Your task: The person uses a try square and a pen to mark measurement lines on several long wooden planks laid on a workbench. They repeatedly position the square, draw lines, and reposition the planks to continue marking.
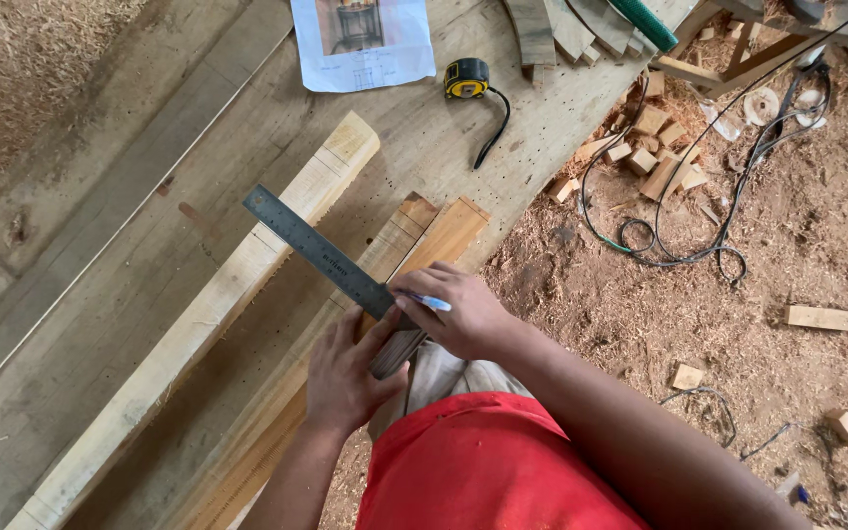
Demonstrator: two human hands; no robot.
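A steel try square (318, 252) lies with its blade across two wooden planks (422, 233) at the near edge of the workbench (130, 245). My left hand (345, 373) presses the square's dark stock against the plank edge. My right hand (453, 309) rests on the blade by the stock and grips a blue-and-white pen (432, 302), tip on the wood. A thicker pale beam (208, 309) lies parallel, further left; the blade's far end reaches over it.
A yellow-and-black tape measure (467, 78) and a printed drawing sheet (363, 41) lie at the bench's far end, beside curved wood pieces (552, 29). The sawdust-covered floor on the right holds offcut blocks (658, 147) and a tangled black cable (679, 236).
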